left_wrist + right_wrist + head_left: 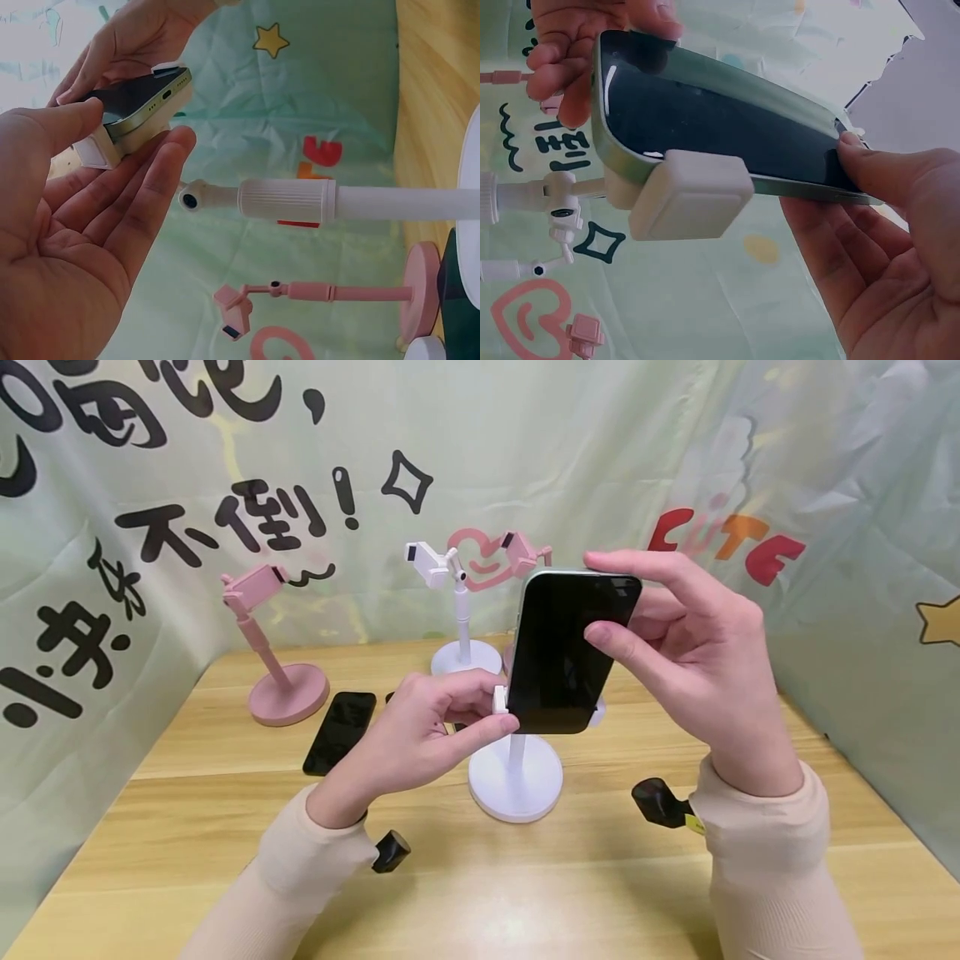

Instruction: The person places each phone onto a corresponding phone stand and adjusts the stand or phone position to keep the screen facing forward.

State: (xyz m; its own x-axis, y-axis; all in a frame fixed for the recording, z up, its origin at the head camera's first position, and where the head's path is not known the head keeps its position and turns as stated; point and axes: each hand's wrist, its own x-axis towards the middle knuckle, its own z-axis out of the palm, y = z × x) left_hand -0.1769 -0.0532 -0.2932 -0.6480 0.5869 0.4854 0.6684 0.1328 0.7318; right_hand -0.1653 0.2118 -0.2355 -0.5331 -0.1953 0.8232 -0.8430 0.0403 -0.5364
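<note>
A phone with a dark screen and pale green edge point(573, 652) sits tilted in the clamp of a white phone stand point(516, 781). My right hand point(697, 652) grips the phone's upper end, thumb on the screen and other fingers at the top edge and behind. At the lower left, my left hand point(435, 727) pinches the clamp's side, its thumb by the phone's corner. The left wrist view shows its fingers point(161, 169) stretched beneath the holder. A white clamp arm point(694, 195) laps over the phone's long edge in the right wrist view.
Behind stand a pink stand point(288, 693) at left, another white stand point(463, 652), and a pink stand point(525, 553) partly hidden by the phone. A black phone point(341, 732) lies on the wooden table point(202, 852). A printed cloth point(525, 452) hangs around the table.
</note>
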